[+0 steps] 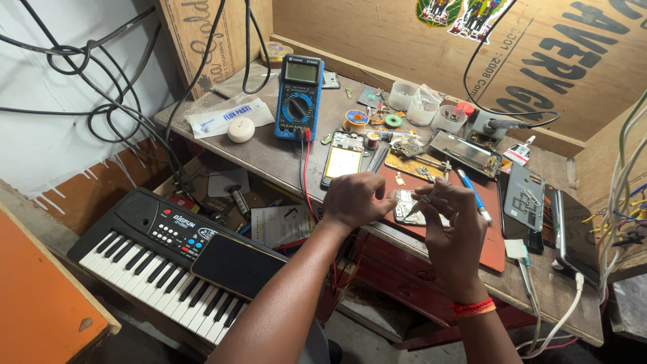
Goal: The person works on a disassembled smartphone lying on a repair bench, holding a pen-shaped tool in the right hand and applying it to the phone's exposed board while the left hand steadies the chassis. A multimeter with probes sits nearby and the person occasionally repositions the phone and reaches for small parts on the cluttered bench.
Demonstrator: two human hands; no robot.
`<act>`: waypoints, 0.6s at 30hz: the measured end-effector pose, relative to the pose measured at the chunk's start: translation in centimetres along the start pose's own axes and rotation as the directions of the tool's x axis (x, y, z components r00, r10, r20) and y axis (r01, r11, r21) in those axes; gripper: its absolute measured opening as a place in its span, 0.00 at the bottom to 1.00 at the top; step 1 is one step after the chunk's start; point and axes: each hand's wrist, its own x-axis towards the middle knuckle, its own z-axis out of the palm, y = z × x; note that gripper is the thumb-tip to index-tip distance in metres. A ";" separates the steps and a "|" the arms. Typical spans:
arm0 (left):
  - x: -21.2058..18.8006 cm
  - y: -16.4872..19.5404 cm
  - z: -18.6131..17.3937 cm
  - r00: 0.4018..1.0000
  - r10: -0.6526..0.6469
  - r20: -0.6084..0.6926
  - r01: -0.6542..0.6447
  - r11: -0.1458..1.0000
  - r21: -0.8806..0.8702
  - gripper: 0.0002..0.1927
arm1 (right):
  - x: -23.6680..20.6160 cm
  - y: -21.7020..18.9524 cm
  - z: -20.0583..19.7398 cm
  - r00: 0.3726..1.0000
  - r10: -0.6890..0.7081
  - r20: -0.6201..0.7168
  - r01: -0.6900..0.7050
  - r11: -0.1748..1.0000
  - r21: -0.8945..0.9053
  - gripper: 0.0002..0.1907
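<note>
Where the two forearms meet at the centre of the frame, both hands are held over a small opened phone [409,207] that lies on a red mat [486,237] on the workbench [269,156]. The left hand [354,199] is curled into a loose fist just left of the phone; whether anything is pinched in it cannot be told. The right hand [453,226] is closed around a thin metal tool [420,201], whose tip is pointed down at the phone's exposed inside. A red thread band [474,308] is worn on the right wrist.

Toward the upper centre, a blue multimeter [298,96] is laid flat, its red and black leads [304,172] trailing down past the bench edge. Just right of it, a second opened phone [343,158] is seen face down, with solder spools [356,119] and loose parts behind it. A blue pen [474,194] is placed just right of the hands, and a grey phone back cover [524,196] farther right. At lower left, a small black keyboard [168,264] with white keys is set below the bench. Black cables [101,87] hang along the white wall at upper left.
</note>
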 end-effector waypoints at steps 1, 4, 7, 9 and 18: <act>0.0 0.0 0.0 1.000 0.000 0.005 0.000 1.000 0.005 0.19 | 0.0 0.0 0.0 1.000 -0.018 0.023 0.019 1.000 -0.009 0.18; 0.0 0.0 0.0 1.000 0.005 0.014 -0.005 1.000 0.015 0.20 | -0.2 0.1 -0.3 0.993 -0.095 0.077 0.098 0.994 -0.039 0.20; 0.0 0.0 0.0 1.000 0.011 0.023 -0.012 1.000 0.018 0.21 | -0.4 0.4 -0.5 0.984 -0.164 0.070 0.169 0.983 -0.067 0.20; 0.2 -0.1 0.1 0.999 0.001 0.050 -0.002 1.000 0.019 0.22 | -0.4 0.7 -0.4 0.990 -0.137 0.019 0.138 0.988 -0.076 0.19; 0.1 -0.2 0.3 1.000 0.022 0.019 -0.023 0.999 0.034 0.22 | -1.2 1.0 -0.5 0.966 -0.251 0.056 0.256 0.958 -0.130 0.19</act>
